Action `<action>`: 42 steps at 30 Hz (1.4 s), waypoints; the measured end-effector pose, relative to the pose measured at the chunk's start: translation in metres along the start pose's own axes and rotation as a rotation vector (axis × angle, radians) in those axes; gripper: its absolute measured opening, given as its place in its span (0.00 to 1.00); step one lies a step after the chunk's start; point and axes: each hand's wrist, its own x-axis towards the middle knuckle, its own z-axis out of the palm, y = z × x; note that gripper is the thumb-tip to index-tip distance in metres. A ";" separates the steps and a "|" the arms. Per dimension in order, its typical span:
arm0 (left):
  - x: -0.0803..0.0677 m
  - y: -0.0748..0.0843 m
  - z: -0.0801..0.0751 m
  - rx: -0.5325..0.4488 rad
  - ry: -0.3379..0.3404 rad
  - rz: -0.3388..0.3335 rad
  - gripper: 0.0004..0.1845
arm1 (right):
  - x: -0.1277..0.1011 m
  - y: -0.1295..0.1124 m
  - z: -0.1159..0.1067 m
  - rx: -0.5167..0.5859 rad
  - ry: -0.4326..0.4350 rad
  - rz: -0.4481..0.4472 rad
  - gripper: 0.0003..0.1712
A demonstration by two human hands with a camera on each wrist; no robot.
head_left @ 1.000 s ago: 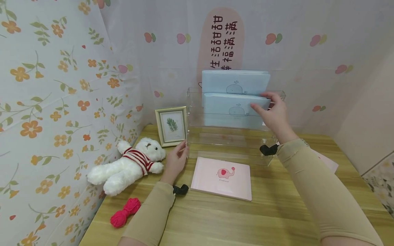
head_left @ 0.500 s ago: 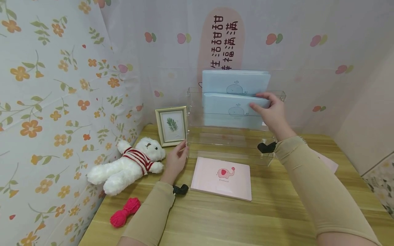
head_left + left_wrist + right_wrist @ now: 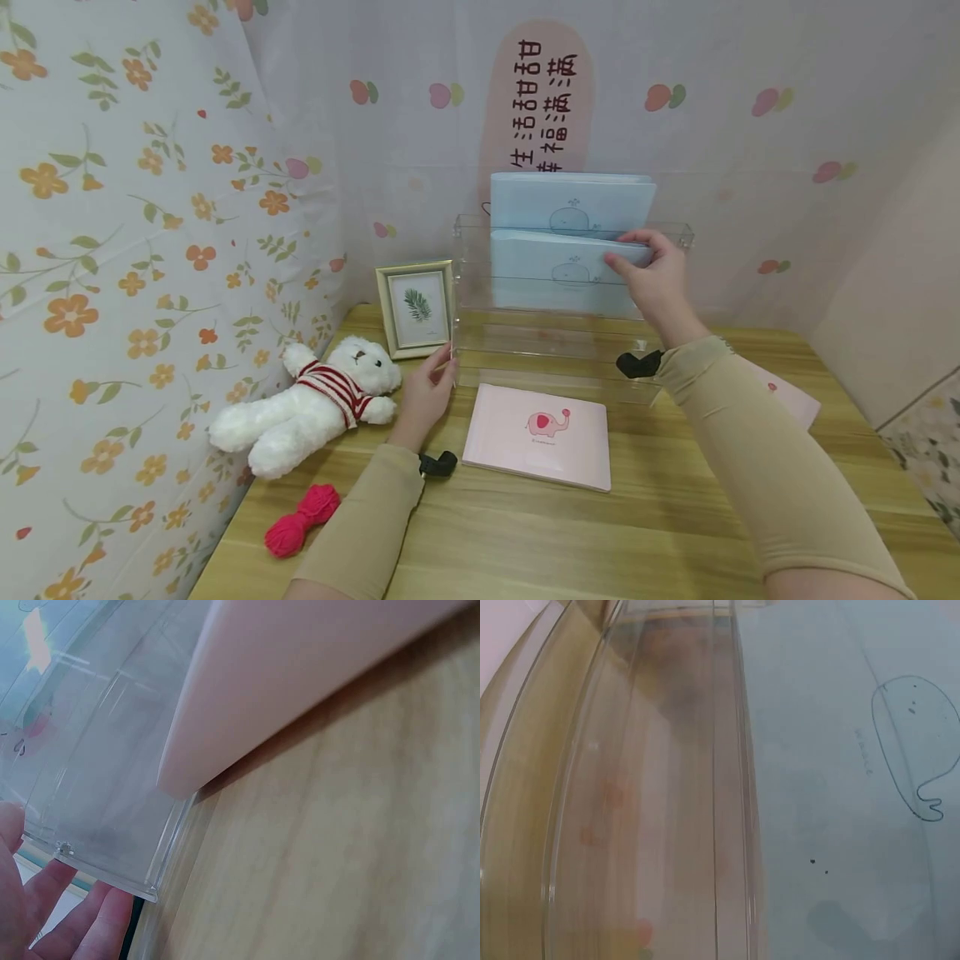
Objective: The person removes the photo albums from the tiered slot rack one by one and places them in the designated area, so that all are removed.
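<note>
My right hand [image 3: 660, 279] pinches the upper right corner of the front light-blue notebook [image 3: 536, 287], thumb in front and fingers behind. This notebook, with a whale drawing, stands in a clear acrylic rack [image 3: 525, 340]. Behind it, higher up, stands a second blue whale notebook [image 3: 525, 200]. In the right wrist view the blue cover [image 3: 832, 787] fills the right side beside the clear rack panels [image 3: 652, 787]. My left hand [image 3: 426, 398] rests its extended fingers [image 3: 105, 919] against the rack's left side, near the bottom.
A pink elephant notebook [image 3: 537, 437] lies before the rack; another pink one [image 3: 787, 396] is partly behind my right sleeve. Left are a framed leaf picture [image 3: 417, 308], a white teddy bear [image 3: 322, 408] in a striped top and a pink yarn skein [image 3: 302, 521].
My right hand has moved slightly left, and the front blue notebook has shifted a little left with it. My left hand stays at the rack's side.
</note>
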 end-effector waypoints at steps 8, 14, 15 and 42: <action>-0.001 0.002 0.001 -0.001 0.002 0.000 0.24 | -0.002 -0.004 0.003 0.029 0.082 -0.059 0.12; 0.000 0.002 0.001 -0.008 -0.003 0.000 0.23 | -0.005 -0.016 0.000 0.075 0.176 -0.104 0.13; 0.000 0.002 0.000 -0.007 -0.004 0.004 0.23 | -0.006 -0.019 -0.001 0.090 0.195 -0.119 0.13; -0.001 0.001 0.000 0.029 0.000 -0.003 0.24 | -0.093 -0.028 -0.088 0.494 0.345 -0.267 0.18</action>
